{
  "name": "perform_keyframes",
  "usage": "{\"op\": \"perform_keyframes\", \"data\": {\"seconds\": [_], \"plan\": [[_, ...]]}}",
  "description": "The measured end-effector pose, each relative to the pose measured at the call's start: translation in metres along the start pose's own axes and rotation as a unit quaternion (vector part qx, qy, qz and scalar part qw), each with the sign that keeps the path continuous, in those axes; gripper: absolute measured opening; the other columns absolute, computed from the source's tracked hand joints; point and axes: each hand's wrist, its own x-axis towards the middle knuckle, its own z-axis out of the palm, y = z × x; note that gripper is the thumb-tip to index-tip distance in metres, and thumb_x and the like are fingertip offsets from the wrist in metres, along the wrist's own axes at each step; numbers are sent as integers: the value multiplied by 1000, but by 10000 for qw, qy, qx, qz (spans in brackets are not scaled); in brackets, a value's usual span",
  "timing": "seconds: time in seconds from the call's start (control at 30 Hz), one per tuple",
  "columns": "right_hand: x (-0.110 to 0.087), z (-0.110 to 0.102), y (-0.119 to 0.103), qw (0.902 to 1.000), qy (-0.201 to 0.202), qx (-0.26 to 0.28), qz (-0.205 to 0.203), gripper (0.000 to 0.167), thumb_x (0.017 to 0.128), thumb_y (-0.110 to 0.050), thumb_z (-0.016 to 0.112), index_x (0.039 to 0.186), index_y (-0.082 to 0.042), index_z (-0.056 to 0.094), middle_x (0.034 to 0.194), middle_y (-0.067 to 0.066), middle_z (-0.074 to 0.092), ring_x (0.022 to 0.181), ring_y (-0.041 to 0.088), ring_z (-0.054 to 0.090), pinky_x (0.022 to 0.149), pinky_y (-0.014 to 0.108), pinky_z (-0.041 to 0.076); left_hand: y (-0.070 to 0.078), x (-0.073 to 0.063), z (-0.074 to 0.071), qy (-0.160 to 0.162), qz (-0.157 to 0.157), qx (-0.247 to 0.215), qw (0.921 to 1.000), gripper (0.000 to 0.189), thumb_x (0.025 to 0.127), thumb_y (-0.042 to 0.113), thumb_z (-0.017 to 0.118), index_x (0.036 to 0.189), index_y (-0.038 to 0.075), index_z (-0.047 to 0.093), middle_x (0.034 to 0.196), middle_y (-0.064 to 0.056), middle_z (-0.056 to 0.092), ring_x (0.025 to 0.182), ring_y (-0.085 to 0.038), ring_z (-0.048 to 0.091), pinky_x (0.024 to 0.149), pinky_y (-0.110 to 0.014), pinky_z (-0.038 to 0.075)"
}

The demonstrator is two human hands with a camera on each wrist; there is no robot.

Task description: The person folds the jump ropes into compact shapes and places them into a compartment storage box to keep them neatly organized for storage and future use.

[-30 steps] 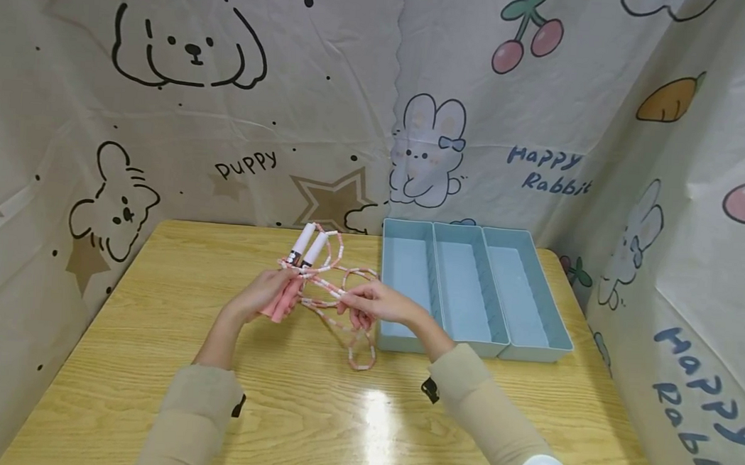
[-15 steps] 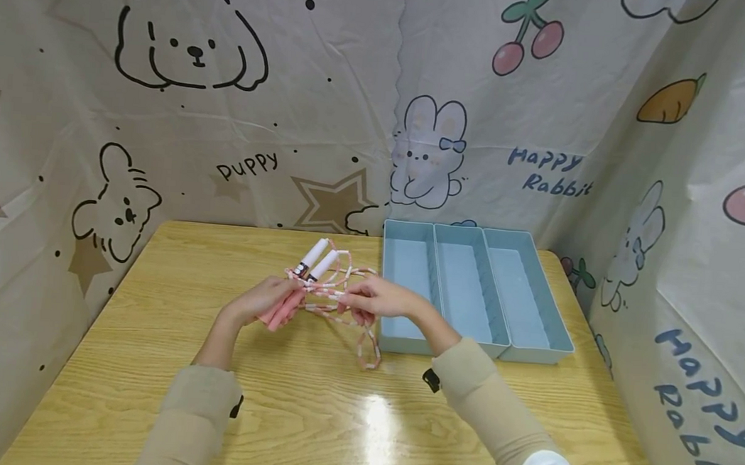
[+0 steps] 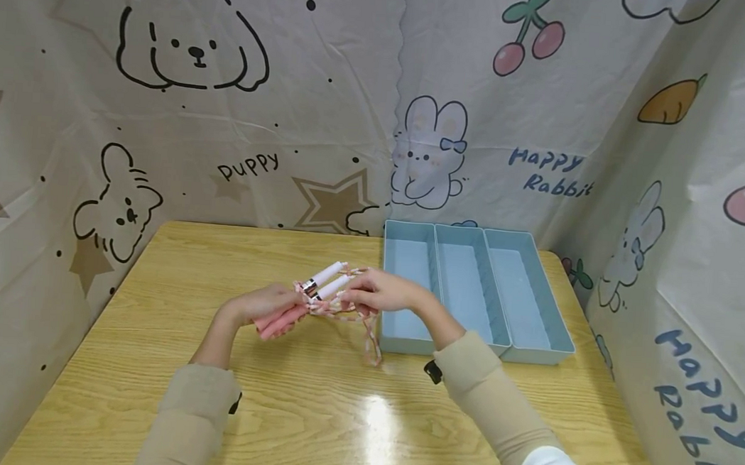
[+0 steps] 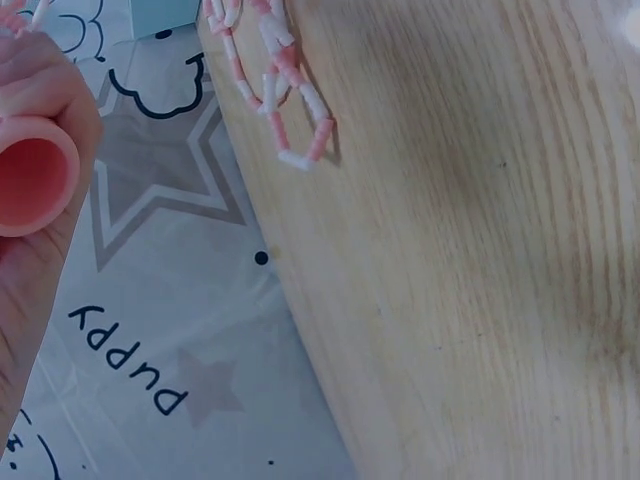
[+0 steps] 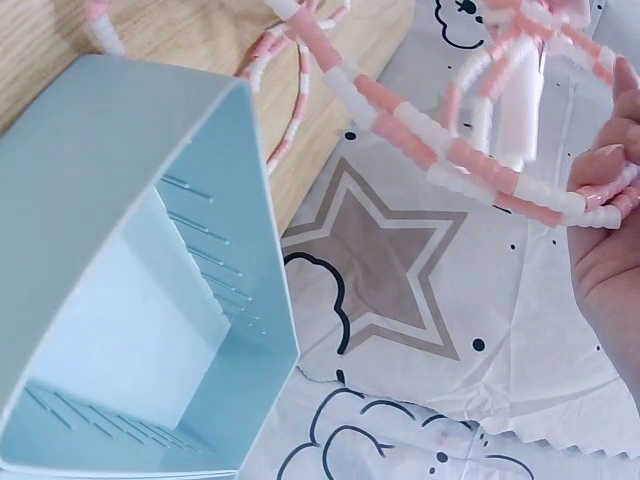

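A skipping rope with a pink-and-white beaded cord point(image 5: 400, 130) is held between both hands above the table. My left hand point(image 3: 267, 306) grips its two handles point(image 3: 331, 284) side by side, their white ends slanting up to the right and the pink ends below the fist. In the left wrist view, the hollow end of one pink handle point(image 4: 35, 180) pokes out of the fist. My right hand point(image 3: 383, 291) pinches doubled strands of the cord close to the white handle ends, and a loop hangs beneath it. Some of the wrapping round the handles is hidden by the fingers.
Right of the hands, a light blue organiser of three long bins point(image 3: 466, 267) stands on the wooden table point(image 3: 310, 406), its left bin just behind the right hand. Printed cloth point(image 3: 335, 116) hangs along the table's back and sides.
Both handles have tilted further right and come down nearer the person, along with the left hand. The right hand has risen slightly, and the cord's upper loops have drawn in around the handles.
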Motion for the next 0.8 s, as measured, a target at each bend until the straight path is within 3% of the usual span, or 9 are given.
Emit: {"op": "perform_keyframes", "data": {"seconds": [0.33,0.47,0.57,0.67,0.8], "plan": [[2,-8,1,9995,-131,-181,-206,25,96,-11,45,84,3,62,57,-4,48,48,7,43,47,20,38,7,-5,2,-544,-294,198,9979,40,96,31,38,83,-2,57,59,-6,55,44,-11,50,42,-23,43],[3,-10,-1,9997,-254,-45,40,23,96,-11,46,85,1,62,57,-2,49,49,23,47,45,22,41,10,-5,5,-700,-412,314,9962,42,95,29,37,87,-8,56,60,-5,55,45,-11,50,43,-23,44],[4,-13,-3,9993,-353,-29,130,23,96,-12,46,86,0,63,58,1,49,51,30,48,45,24,42,13,-5,8,-833,-520,330,9946,39,94,28,38,87,-7,55,60,-5,55,47,-11,50,44,-23,43],[5,-15,-5,9990,-420,-94,127,23,96,-12,45,86,-2,63,58,0,48,49,22,45,46,22,39,16,-5,11,-960,-651,298,9928,35,92,28,39,85,-2,55,60,-5,54,47,-10,49,44,-22,43],[8,-17,-7,9989,-461,-111,47,23,96,-12,45,86,-2,63,58,-2,45,48,8,39,47,20,35,18,-5,14,-1111,-722,276,9908,36,93,28,40,85,-5,54,58,-5,53,45,-10,49,42,-23,43]]}}
